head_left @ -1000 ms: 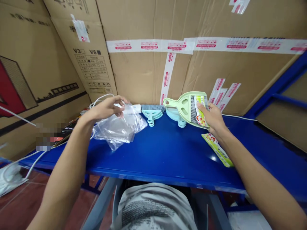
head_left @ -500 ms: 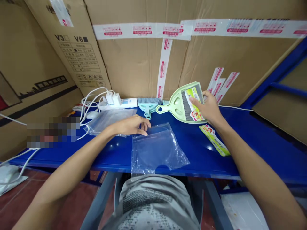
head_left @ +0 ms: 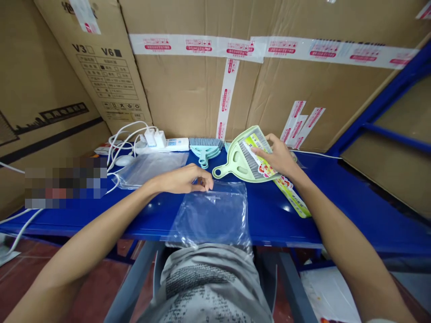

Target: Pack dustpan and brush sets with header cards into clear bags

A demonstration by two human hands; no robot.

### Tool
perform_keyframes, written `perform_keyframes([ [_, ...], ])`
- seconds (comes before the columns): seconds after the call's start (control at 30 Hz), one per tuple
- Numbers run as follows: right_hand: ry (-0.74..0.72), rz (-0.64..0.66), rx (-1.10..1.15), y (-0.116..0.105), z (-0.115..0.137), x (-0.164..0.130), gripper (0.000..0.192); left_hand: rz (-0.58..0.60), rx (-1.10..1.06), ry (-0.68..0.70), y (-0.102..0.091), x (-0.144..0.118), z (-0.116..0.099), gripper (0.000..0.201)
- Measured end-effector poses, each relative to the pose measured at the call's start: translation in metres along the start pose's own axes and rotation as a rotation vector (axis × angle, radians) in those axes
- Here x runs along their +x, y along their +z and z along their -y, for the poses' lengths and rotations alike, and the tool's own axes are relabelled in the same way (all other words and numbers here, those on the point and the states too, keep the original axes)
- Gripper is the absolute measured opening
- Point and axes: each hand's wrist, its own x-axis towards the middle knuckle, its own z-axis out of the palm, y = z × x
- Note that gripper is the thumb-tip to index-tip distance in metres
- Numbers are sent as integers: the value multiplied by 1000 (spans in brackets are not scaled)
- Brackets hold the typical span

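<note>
My left hand [head_left: 190, 179] pinches the upper edge of a clear plastic bag [head_left: 215, 215], which hangs over the table's front edge onto my lap. In my right hand [head_left: 281, 154] is a light green dustpan [head_left: 235, 163], gripped at its wide end and tilted, its handle pointing left toward the bag. A brush with grey bristles [head_left: 251, 158] lies in the pan. Across it sits a yellow-green printed label [head_left: 257, 150], under my right thumb. Another printed card [head_left: 292, 197] lies on the table below my right hand.
Behind my left hand lies a stack of clear bags [head_left: 151, 168]. A blue brush [head_left: 204, 150] rests beside a white power strip [head_left: 177, 144] with plugs and cables. Large cardboard boxes [head_left: 182, 89] wall the back of the blue table [head_left: 336, 206].
My left fingers have closed on the bag's edge, and the bag has shifted and straightened. My right hand has brought the dustpan lower and tilted it more.
</note>
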Motion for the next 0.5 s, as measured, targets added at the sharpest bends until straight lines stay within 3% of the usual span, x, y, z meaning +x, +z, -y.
perform_keyframes([
  [0.2,64,222,162,1,12,-8,51,-271,-13,107,2,1,-7,9],
  [0.37,126,420,182,10,25,-20,49,-354,-15,145,9,5,-3,7],
  [0.5,202,587,245,26,31,-30,53,-355,-78,143,14,7,-4,7],
])
